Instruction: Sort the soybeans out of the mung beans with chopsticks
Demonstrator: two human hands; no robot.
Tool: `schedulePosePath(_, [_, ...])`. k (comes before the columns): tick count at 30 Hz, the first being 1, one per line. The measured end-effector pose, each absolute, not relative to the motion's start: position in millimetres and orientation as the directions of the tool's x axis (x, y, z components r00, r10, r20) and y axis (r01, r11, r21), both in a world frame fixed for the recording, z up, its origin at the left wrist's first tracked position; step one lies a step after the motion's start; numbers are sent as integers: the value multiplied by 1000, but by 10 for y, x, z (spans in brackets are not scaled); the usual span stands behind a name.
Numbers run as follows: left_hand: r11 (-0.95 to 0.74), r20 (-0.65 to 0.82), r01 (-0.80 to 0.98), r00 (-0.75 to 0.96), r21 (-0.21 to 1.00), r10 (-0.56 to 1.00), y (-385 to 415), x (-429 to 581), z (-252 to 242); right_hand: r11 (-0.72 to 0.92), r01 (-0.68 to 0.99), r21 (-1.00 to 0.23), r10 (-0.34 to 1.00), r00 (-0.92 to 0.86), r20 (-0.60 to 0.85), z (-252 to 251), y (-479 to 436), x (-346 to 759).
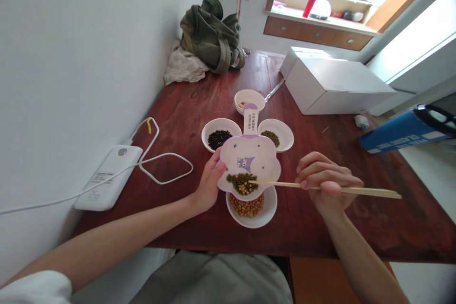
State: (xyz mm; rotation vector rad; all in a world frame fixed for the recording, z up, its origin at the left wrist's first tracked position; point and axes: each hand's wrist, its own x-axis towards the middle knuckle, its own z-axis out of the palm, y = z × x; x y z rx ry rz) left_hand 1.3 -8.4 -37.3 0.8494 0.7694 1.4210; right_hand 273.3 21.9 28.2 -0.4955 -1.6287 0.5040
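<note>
My left hand (209, 181) grips the left rim of a flower-shaped plate (265, 154) with a purple edge, a cartoon print and a handle pointing away from me. Green and yellow beans (239, 183) lie together at its near side. Chopsticks (363, 192) are held in my right hand (326, 183), their tips touching the beans. Under the plate's near edge stands a bowl (270, 213) of tan beans (246, 207). Beyond the plate are a bowl of black beans (218, 139) on the left, a bowl of green beans (270, 138) on the right, and a white bowl (250, 96) with small pieces inside.
A white power bank (110, 175) with a looped cable lies by the wall at left. Toward the back sit a green bag (210, 33) on a pale cloth and a white box (331, 83). A blue bottle-like object (399, 130) is at right on the red-brown table (171, 123).
</note>
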Motion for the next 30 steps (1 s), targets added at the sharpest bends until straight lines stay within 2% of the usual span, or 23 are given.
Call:
schedulePosePath(5, [-35,51,-513,16,857,999,-85,21,-365,784,3,-621,603,-242,760,288,247,2648])
schedulePosePath(12, [-39,55,-505,17,863,998,-83,23,-367,732,-75,-677,656,-190,731,262,241,2640])
schedulePosePath(18, [-44,62,-512,18,858,998,-82,21,-385,808,-33,-588,550,-315,774,299,238,2634])
schedulePosePath(20, [-53,72,-513,18,856,997,-77,22,-389,822,-32,-568,535,-295,791,289,234,2644])
schedulePosePath(25, [-60,79,-519,14,853,997,-67,26,-395,789,-19,-614,607,-132,784,241,248,2691])
schedulePosePath(30, [-66,82,-516,7,854,997,-74,24,-389,779,9,-627,615,-203,762,242,255,2674])
